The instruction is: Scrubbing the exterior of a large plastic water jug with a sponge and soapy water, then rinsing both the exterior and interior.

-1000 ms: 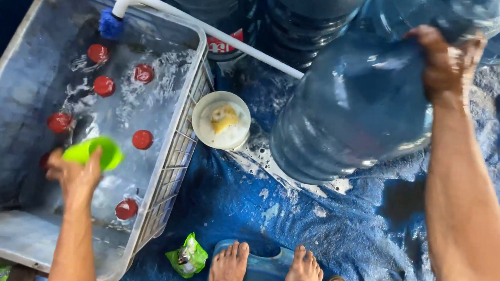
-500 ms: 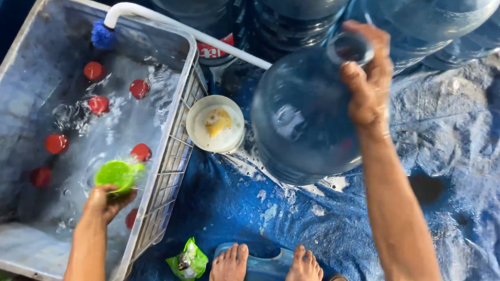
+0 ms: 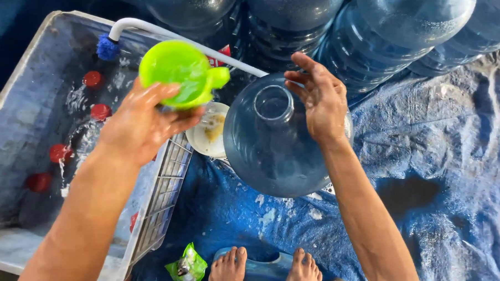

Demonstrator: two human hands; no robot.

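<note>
On the blue tarp (image 3: 437,163), a green scoop (image 3: 177,71) was gripped by the left hand (image 3: 139,125) beside the upright water jug (image 3: 272,152), whose neck was steadied by the loosely open right hand (image 3: 318,98).

Green cup raised beside an upright water jug on a wet blue tarp.

The left hand (image 3: 137,125) grips a bright green cup (image 3: 177,72) above the edge of a grey water-filled tub (image 3: 19,93), where red caps (image 3: 92,78) float. The right hand (image 3: 318,98) rests fingers spread at the open neck of the big blue jug (image 3: 272,152). A white bowl (image 3: 206,134) sits between tub and jug; more jugs (image 3: 386,34) stand behind. Bare feet (image 3: 265,268) show below, near a green packet (image 3: 186,265).
</note>
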